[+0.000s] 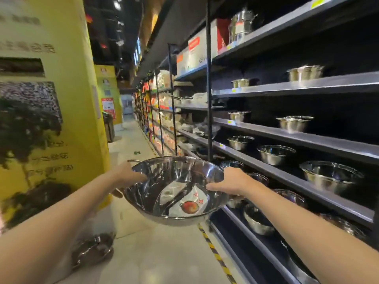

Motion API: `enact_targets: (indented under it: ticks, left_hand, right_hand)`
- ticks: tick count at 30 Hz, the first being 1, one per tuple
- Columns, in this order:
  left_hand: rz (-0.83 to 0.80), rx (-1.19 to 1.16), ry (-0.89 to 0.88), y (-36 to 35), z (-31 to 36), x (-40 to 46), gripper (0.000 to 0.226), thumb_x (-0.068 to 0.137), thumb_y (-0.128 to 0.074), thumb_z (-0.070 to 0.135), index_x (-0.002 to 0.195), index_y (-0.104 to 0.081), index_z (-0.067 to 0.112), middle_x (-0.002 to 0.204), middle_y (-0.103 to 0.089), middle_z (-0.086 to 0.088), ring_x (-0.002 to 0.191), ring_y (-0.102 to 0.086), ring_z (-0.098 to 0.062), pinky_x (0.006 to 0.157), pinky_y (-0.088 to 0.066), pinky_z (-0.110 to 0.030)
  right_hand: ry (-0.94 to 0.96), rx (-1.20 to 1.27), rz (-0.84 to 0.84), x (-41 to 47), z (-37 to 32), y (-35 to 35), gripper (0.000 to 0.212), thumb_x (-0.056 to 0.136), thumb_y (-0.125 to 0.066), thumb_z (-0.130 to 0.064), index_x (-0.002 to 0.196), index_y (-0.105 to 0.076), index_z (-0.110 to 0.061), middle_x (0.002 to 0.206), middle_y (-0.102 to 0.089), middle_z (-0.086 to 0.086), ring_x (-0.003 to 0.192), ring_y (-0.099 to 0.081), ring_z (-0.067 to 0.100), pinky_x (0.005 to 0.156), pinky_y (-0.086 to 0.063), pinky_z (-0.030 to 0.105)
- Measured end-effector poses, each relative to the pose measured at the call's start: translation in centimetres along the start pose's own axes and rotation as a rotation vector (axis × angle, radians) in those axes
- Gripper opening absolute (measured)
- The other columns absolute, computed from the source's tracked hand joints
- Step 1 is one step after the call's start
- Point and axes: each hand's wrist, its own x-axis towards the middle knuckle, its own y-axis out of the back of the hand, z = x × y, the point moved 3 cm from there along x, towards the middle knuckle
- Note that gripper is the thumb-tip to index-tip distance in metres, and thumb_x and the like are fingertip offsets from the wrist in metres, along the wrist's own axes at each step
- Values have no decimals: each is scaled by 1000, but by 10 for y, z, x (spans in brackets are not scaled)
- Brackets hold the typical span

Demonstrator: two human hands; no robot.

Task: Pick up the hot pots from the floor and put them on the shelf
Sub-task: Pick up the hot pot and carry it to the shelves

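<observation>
I hold a wide, shiny steel hot pot (174,193) in mid-air above the aisle floor, level with the lower shelves. A round label with a red picture lies inside its bottom. My left hand (129,175) grips its left rim near the loop handle. My right hand (231,182) grips its right rim. More steel pots (92,250) sit stacked on the floor at the lower left, under my left forearm. The dark shelf unit (297,140) on the right carries several steel pots and bowls on its grey boards.
A yellow printed pillar (61,111) stands close on the left. The aisle floor (135,140) runs ahead between pillar and shelving. A yellow-black hazard stripe (215,253) marks the floor along the shelf base. Boxes and a tall steamer pot (242,25) occupy the upper shelves.
</observation>
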Motion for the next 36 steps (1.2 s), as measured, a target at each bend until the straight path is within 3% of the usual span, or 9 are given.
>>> enact_targets:
  ticks: [2, 5, 13, 16, 19, 21, 27, 31, 36]
  left_hand:
    - [13, -11, 60, 16, -19, 28, 59, 79, -74, 51, 107, -43, 9, 93, -59, -8, 76, -68, -28, 39, -56, -31]
    - [77, -12, 90, 41, -36, 69, 59, 81, -74, 49, 112, -46, 7, 92, -57, -6, 77, -65, -27, 35, -53, -29]
    - [111, -44, 182, 66, -62, 174, 65, 79, -77, 46, 126, -50, 10, 108, -61, -8, 84, -63, -26, 38, -54, -28]
    - [118, -54, 214, 60, -64, 224, 51, 81, -77, 45, 107, -50, 12, 94, -61, -6, 79, -63, -23, 37, -53, -27]
    - [150, -61, 212, 55, -59, 274, 41, 79, -77, 45, 83, -46, 18, 86, -61, -3, 74, -62, -19, 42, -53, -26]
    - [145, -59, 232, 55, -49, 302, 39, 76, -78, 44, 81, -48, 19, 84, -64, -3, 73, -65, -19, 43, -54, -27]
    - [153, -19, 229, 58, -26, 395, 40, 78, -77, 46, 86, -53, 15, 85, -67, -9, 73, -68, -23, 38, -53, -28]
    - [137, -42, 207, 49, -10, 455, 46, 78, -77, 44, 94, -54, 7, 90, -65, -12, 74, -68, -28, 36, -53, -29]
    - [103, -67, 73, 22, 31, 547, 37, 79, -76, 38, 87, -56, 7, 82, -68, -12, 67, -70, -27, 39, -55, -31]
  right_hand:
    - [35, -16, -5, 42, -27, -7, 72, 65, -62, -81, 91, -52, -14, 82, -56, -4, 70, -53, 8, 55, -41, 29]
    - [89, -31, 15, 100, -61, -11, 69, 68, -63, -79, 84, -50, -14, 84, -59, 1, 65, -48, 5, 51, -37, 26]
    - [200, -35, 43, 229, -111, -26, 72, 70, -67, -76, 90, -53, -8, 92, -62, 5, 77, -57, 21, 55, -39, 32]
    - [238, -16, 36, 288, -115, -39, 73, 71, -68, -73, 104, -54, -10, 97, -60, 6, 82, -56, 21, 59, -40, 32]
    - [262, 7, 34, 348, -113, -50, 70, 72, -67, -72, 100, -61, -8, 99, -67, 9, 83, -61, 23, 67, -49, 34]
    - [260, 26, 30, 385, -110, -52, 74, 71, -66, -74, 102, -64, -7, 98, -69, 11, 85, -63, 25, 76, -54, 37]
    - [262, 43, 62, 484, -106, -41, 69, 70, -67, -74, 93, -53, -11, 80, -58, 0, 69, -54, 14, 51, -35, 31]
    - [203, 34, 67, 530, -87, -43, 67, 68, -67, -76, 83, -50, -14, 74, -53, -4, 65, -51, 10, 49, -32, 29]
    - [75, 12, 100, 570, -48, -40, 71, 67, -67, -77, 93, -57, -12, 84, -60, 1, 70, -55, 14, 53, -40, 30]
